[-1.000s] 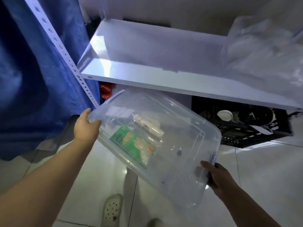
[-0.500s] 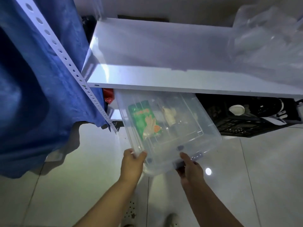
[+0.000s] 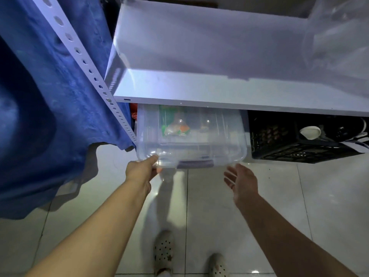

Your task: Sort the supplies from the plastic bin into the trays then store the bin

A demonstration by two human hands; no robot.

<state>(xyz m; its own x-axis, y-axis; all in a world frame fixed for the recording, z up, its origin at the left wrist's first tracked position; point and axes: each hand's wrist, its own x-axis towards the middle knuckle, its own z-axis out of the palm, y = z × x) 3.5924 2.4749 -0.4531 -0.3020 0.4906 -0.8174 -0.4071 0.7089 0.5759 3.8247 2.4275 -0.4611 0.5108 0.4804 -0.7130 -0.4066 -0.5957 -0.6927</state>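
Observation:
The clear plastic bin (image 3: 219, 144) sits on the floor, partly under the white shelf (image 3: 199, 100). A green packet (image 3: 175, 126) and a few small items show through its walls. My left hand (image 3: 141, 170) touches the bin's near left corner, fingers reaching under the rim. My right hand (image 3: 241, 180) hovers just in front of the bin's near right side, fingers spread, holding nothing.
A black crate (image 3: 299, 152) with a white cup stands under the shelf to the right of the bin. A blue cloth (image 3: 50, 116) hangs over the perforated rack post (image 3: 95, 80) at left. Crumpled clear plastic (image 3: 339, 47) lies on the shelf's right. My feet stand on pale floor tiles.
The bin has gone from tilted in both hands to lying level farther under the shelf. My right hand has let go and drawn back; my left hand stays at the corner.

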